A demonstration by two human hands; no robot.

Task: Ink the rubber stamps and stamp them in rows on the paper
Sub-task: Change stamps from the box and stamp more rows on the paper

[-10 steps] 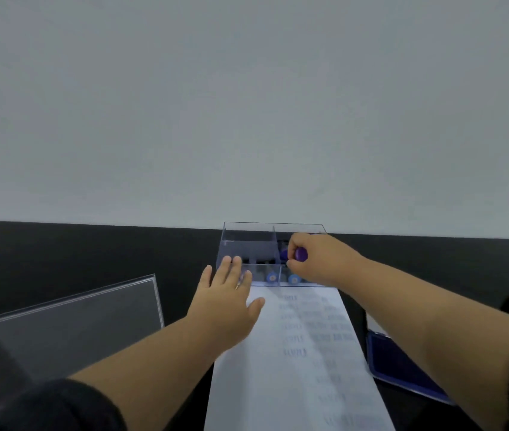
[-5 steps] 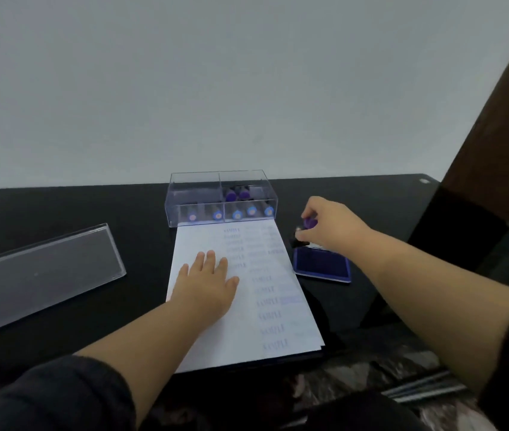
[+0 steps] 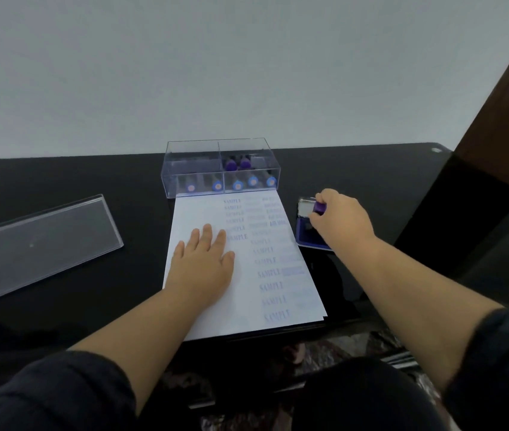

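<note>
Two hands — right [image 3: 340, 217] grips one stamp [image 3: 319, 207], left [image 3: 204, 265] flat.

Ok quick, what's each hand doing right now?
Left hand: open, flat on the paper.
Right hand: gripping a purple stamp over the ink pad.

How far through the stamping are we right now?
Done: columns of SAMPLE prints fill the right part of the paper. In hand: the right hand holds a purple-handled stamp over the ink pad; the left hand lies flat on the sheet. Left: its blank left side.
</note>
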